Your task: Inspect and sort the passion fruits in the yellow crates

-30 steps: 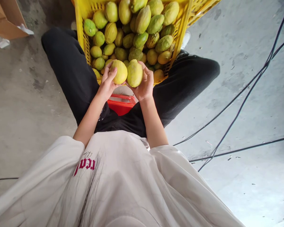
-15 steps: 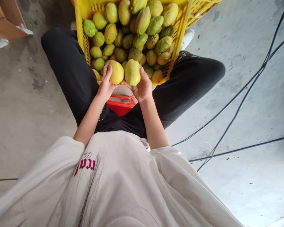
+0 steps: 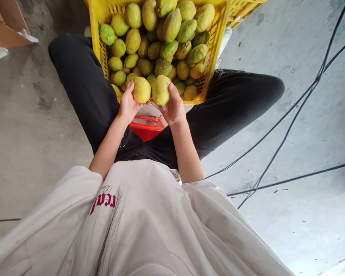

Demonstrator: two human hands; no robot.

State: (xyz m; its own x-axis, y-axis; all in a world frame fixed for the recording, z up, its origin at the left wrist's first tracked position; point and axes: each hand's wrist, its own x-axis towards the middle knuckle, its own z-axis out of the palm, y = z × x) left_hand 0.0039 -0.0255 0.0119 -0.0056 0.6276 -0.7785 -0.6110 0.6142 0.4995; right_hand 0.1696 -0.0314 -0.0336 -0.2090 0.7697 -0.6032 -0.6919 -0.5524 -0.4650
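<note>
My left hand (image 3: 128, 104) is closed around a round yellow lemon (image 3: 142, 90), thumb along its left side. A more knobbly yellow-green lemon (image 3: 160, 91) sits in my right hand (image 3: 174, 106), its thumb pressed on the right side. Side by side, the two lemons are held over the near rim of a yellow plastic crate (image 3: 218, 50), with a narrow gap between them. Inside the crate lie several green and yellow lemons (image 3: 171, 26) of different sizes. The undersides of both held lemons and some fingertips are hidden.
Between my black-trousered legs, below my hands, is a red plastic stool (image 3: 147, 128). Another yellow crate (image 3: 244, 10) stands behind at the upper right. A cardboard box (image 3: 5, 27) is at the upper left. Dark cables (image 3: 293, 115) cross the concrete floor on the right.
Both hands, still holding the same lemons, have lowered very slightly towards my body. My right knee has shifted a little outward to the right. The crate appears a touch further left.
</note>
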